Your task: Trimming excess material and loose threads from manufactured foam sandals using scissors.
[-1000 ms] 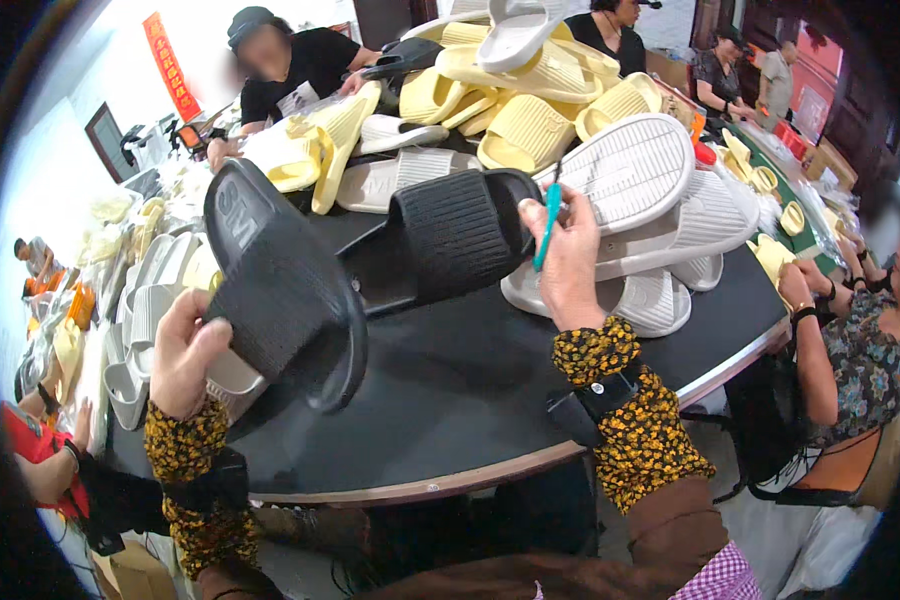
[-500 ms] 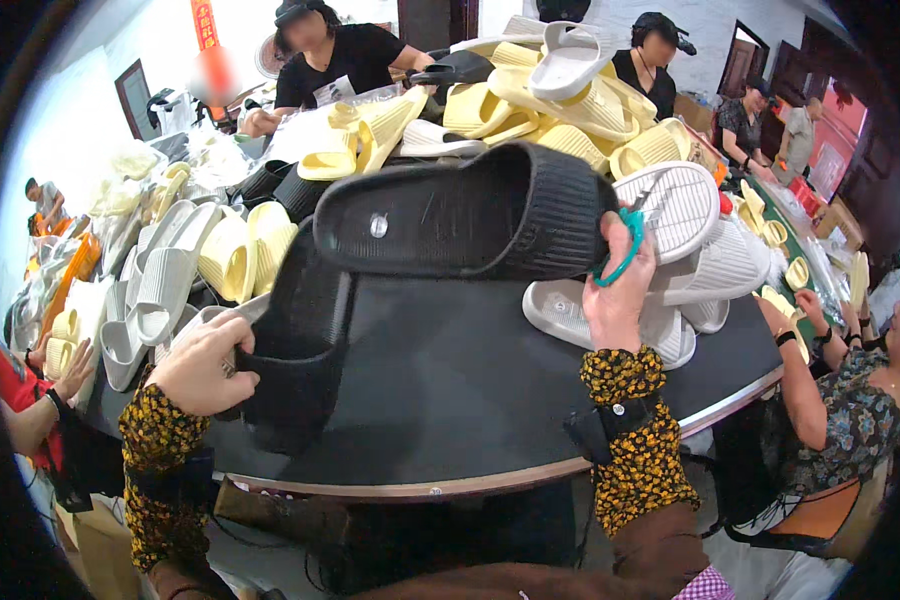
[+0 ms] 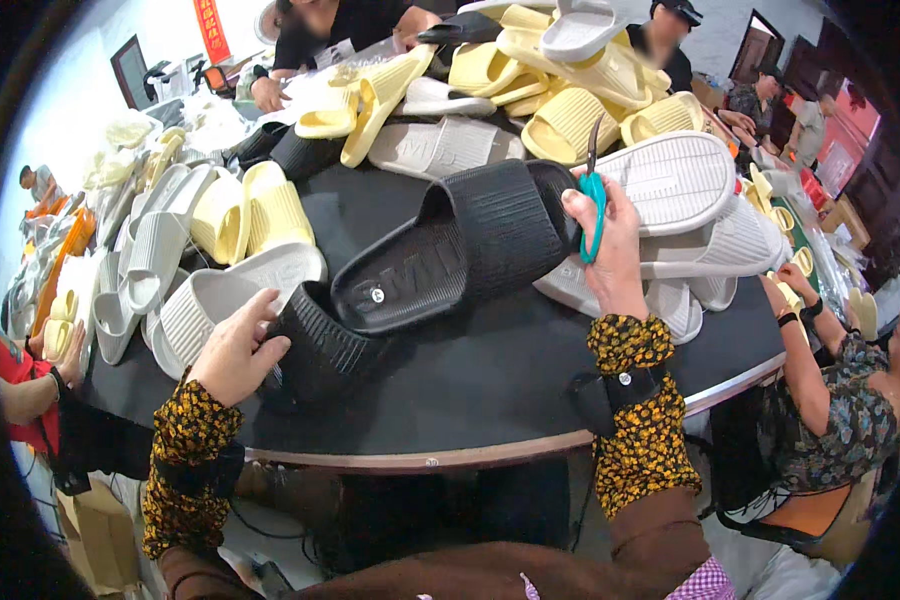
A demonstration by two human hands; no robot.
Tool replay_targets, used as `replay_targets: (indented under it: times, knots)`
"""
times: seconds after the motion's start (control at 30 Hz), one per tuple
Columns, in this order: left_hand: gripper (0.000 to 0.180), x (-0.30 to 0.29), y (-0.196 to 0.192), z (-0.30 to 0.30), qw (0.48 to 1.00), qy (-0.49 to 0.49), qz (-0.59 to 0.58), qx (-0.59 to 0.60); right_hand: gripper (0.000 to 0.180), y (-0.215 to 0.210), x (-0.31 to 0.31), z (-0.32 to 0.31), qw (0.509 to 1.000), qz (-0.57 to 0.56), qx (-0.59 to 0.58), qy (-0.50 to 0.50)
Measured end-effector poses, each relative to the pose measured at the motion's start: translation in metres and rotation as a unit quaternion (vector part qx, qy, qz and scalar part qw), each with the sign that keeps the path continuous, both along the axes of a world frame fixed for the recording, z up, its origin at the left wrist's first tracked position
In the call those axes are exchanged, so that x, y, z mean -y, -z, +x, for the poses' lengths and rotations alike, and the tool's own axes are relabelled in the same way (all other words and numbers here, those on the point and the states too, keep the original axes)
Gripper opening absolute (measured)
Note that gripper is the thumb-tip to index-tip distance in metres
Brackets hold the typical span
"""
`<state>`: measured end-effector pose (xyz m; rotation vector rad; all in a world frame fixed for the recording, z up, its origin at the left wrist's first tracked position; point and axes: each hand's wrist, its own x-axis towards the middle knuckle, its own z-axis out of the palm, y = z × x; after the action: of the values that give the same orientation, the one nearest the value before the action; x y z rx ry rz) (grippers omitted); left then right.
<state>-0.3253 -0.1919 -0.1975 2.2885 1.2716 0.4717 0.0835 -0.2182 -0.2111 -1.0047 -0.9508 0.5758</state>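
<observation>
My right hand [image 3: 611, 235] is closed on the toe end of a black slide slipper [image 3: 505, 222] and raises it above the table, with its insole and ribbed strap showing. That hand also carries small scissors [image 3: 592, 190] with teal handles, the dark blades pointing up. A second black slide slipper [image 3: 325, 335] is lower and to the left, partly behind the first one's heel. Beside its left edge is my left hand [image 3: 238, 347], thumb and forefinger apart, with nothing visible between them. A light grey slipper [image 3: 270, 268] lies just beyond that hand.
Yellow slippers [image 3: 572, 125] and grey ones are heaped at the back of the dark table [image 3: 450, 400]. More grey slippers [image 3: 715, 240] lie by my right hand, others at the left. Co-workers sit across and on both sides; a co-worker's arm [image 3: 802, 370] is at the right.
The black slipper in my right hand has tilted, its heel swinging down. My left fingers have loosened from the second black slipper, which has shifted and turned. The scissor blades now point up.
</observation>
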Motion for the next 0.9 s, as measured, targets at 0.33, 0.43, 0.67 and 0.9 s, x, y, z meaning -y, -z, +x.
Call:
replay_targets:
  times: [0.33, 0.43, 0.67, 0.9]
  knots:
    - [0.046, 0.042, 0.024, -0.032, 0.991, -0.092, 0.062, -0.072, 0.034, -0.001, 0.003, -0.001, 0.996, -0.058, -0.055, -0.049]
    - [0.046, 0.041, 0.034, -0.039, 0.994, -0.090, 0.044, -0.041, 0.033, 0.003, 0.002, 0.003, 0.993, -0.068, -0.060, -0.077]
    - [0.043, 0.040, 0.038, -0.031, 0.957, -0.156, -0.186, 0.161, 0.032, 0.026, -0.007, -0.019, 0.986, -0.077, -0.033, -0.141]
    - [0.055, 0.041, 0.031, -0.016, 0.917, -0.113, -0.286, 0.253, 0.035, 0.038, -0.010, -0.018, 0.988, -0.069, -0.043, -0.131]
